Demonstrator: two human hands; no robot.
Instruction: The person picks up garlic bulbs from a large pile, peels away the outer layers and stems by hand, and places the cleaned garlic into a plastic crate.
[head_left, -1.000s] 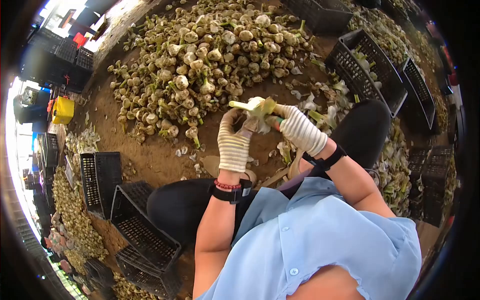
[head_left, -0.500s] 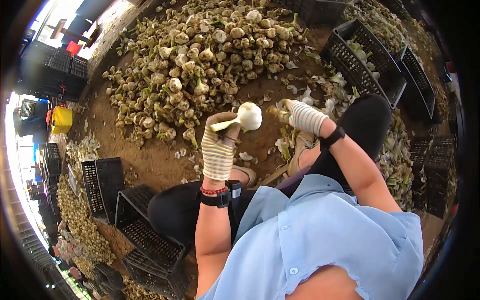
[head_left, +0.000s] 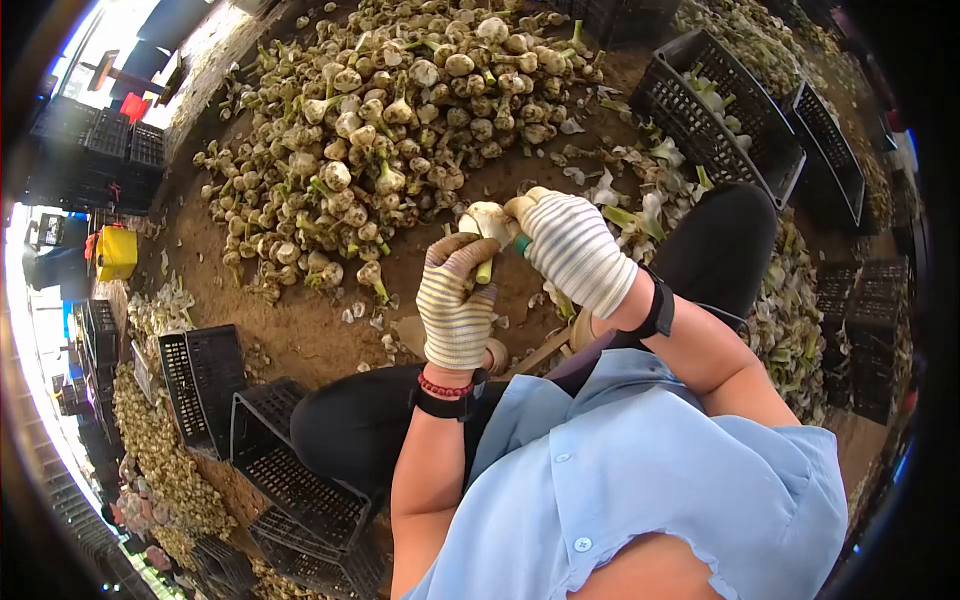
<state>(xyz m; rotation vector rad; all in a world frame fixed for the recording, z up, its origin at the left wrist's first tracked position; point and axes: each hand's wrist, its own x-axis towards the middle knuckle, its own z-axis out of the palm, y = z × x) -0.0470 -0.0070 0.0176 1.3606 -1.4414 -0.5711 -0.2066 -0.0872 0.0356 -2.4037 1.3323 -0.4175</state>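
Observation:
My left hand [head_left: 456, 305], in a striped, soiled work glove, is closed round the stem and lower side of a pale garlic bulb [head_left: 484, 220]. A cut green-white stem end pokes out below its fingers. My right hand [head_left: 580, 250], also gloved, is closed with its fingertips against the bulb's right side. A small green piece shows under its fingers; what it belongs to is hidden. Beyond both hands lies a big heap of unpeeled garlic bulbs [head_left: 350, 150] with stems, dirty and brownish.
A black plastic crate [head_left: 715, 120] with some garlic stands at the upper right. Peeled skins and stems [head_left: 650, 210] litter the ground near my right knee. More black crates [head_left: 205, 385] stand at the left, and a yellow container [head_left: 117, 253] is farther off.
My right hand has moved left and now meets the garlic bulb. My left hand has lowered slightly and turned the bulb, so its stem points down.

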